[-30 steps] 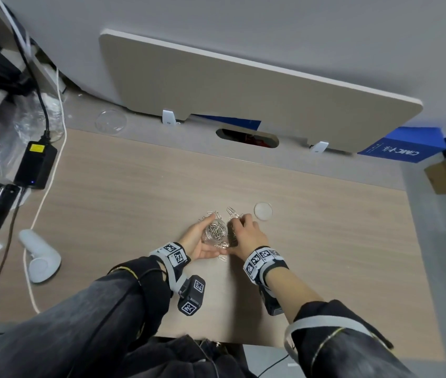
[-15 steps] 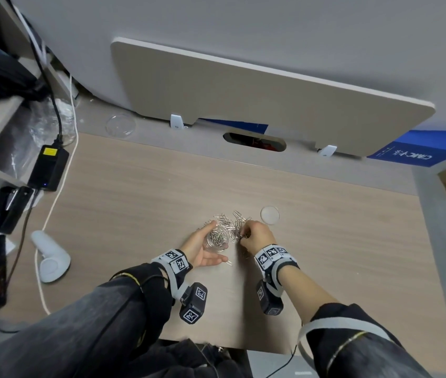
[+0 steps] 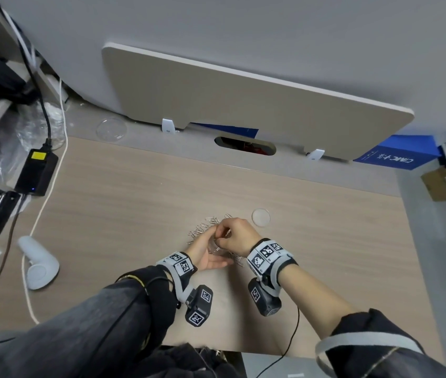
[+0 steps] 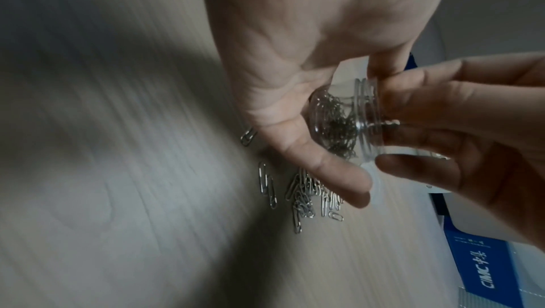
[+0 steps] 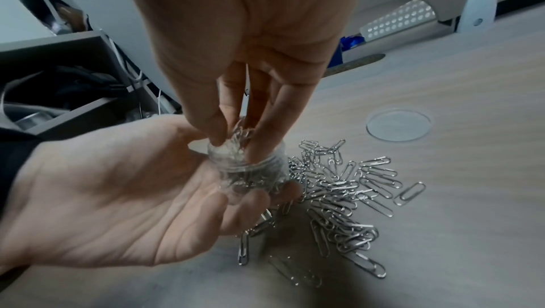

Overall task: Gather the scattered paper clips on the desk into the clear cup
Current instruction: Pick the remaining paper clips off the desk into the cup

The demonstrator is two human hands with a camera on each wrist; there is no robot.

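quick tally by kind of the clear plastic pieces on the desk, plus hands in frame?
clear cup: 1
clear round lid: 1
clear round dish: 1
left hand: 1
right hand: 1
Total: 5

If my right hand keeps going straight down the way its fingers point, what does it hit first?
Probably the paper clips already inside the clear plastic cup; the right hand points into its mouth, held by the left hand.

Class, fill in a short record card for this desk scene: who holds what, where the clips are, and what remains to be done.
Left hand: holds the clear cup, tilted, off the desk
Right hand: fingertips pinch paper clips at the cup's mouth
Cup contents: partly filled with clips
Loose clips: pile on the desk beside the cup
Round clear lid: flat on the desk, beyond the pile
Remaining: many clips not yet gathered
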